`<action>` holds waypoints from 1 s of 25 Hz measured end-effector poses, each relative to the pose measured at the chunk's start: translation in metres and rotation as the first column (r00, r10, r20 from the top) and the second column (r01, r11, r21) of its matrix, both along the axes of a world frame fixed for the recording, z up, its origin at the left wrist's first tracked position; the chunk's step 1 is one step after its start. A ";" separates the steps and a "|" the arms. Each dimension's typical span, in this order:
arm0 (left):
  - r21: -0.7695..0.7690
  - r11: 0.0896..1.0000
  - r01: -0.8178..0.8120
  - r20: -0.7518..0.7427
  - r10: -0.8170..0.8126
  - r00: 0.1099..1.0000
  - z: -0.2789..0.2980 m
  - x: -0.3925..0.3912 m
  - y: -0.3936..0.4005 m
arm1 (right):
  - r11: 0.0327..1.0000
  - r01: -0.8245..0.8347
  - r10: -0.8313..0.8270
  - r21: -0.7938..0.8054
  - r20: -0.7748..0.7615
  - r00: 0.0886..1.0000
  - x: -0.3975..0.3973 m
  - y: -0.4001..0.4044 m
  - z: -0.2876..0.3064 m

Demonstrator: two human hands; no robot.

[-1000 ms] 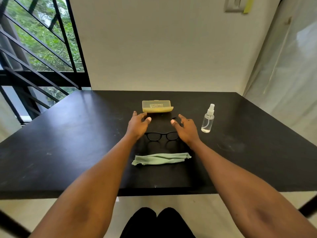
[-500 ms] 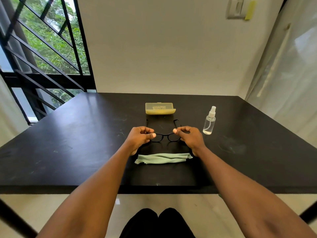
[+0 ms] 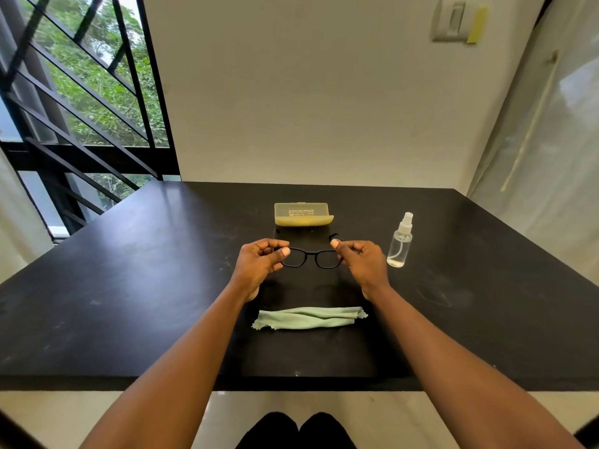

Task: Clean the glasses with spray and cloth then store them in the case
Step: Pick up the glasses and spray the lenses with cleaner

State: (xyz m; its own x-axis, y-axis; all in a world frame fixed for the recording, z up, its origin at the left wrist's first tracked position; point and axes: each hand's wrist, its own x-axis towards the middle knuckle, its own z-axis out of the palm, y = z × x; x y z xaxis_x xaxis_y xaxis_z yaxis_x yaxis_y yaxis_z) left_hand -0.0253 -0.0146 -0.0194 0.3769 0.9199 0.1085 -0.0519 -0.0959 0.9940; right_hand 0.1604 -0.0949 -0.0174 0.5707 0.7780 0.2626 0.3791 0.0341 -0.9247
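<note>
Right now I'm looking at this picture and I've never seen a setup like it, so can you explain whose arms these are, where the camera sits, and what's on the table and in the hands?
No machine here: these are a person's two bare arms, filmed by a wide-angle camera worn on their head, looking forward and down. That is why the arms reach in from the bottom edge. The left hand and right hand each pinch one end of a pair of black glasses, holding them over a black table. Nearer the person lies a crumpled pale green cloth. Beyond the glasses sits a closed yellowish case. To the right stands a small clear spray bottle, upright and untouched. A window with black bars is on the left.
</note>
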 end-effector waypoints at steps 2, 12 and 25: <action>0.005 1.000 -0.004 0.052 0.003 0.999 0.002 0.000 0.002 | 0.999 0.021 -0.022 0.044 0.036 0.999 0.001 0.004 0.004; -0.003 1.000 0.016 0.278 -0.015 0.960 0.016 0.006 0.003 | 0.921 0.235 -0.298 0.309 0.172 0.939 0.019 0.016 0.008; -0.208 0.978 -0.015 0.377 0.094 0.922 0.040 0.021 0.002 | 0.910 0.411 -0.415 0.065 0.200 0.888 0.069 0.006 -0.003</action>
